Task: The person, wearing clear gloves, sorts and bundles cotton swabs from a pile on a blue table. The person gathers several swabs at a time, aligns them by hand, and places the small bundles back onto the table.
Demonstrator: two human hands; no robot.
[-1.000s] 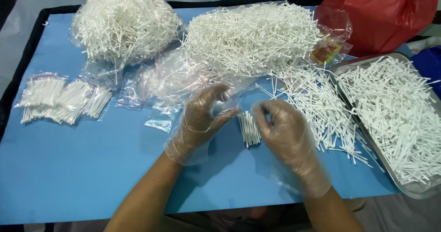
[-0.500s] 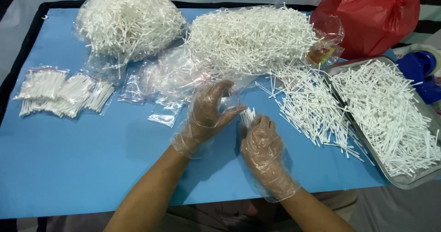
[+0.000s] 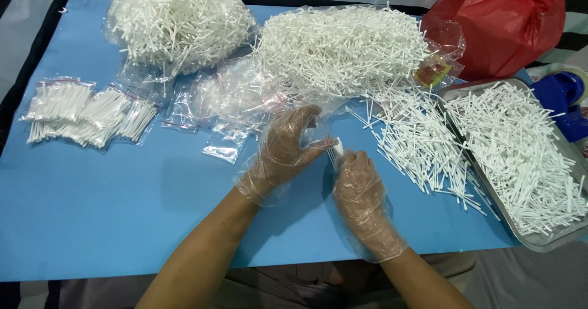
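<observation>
Near the middle of the blue desk (image 3: pixel 92 223), a small bundle of white sticks (image 3: pixel 334 151) is clamped in the right hand (image 3: pixel 361 189), both hands being covered by clear plastic gloves. A small clear bag (image 3: pixel 315 131), just beside the bundle, is pinched in the left hand (image 3: pixel 288 146). Loose sticks (image 3: pixel 416 140) are spread toward the right edge, beside a metal tray (image 3: pixel 539 238). Filled bags (image 3: pixel 82 110) are laid near the left edge.

The small bundle of thin white sticks (image 3: pixel 334 151) is mostly hidden between the clear-gloved left hand (image 3: pixel 286 150) and right hand (image 3: pixel 360 189); perhaps a clear bag surrounds it. The steel tray (image 3: pixel 539 241) runs off the right edge.
</observation>
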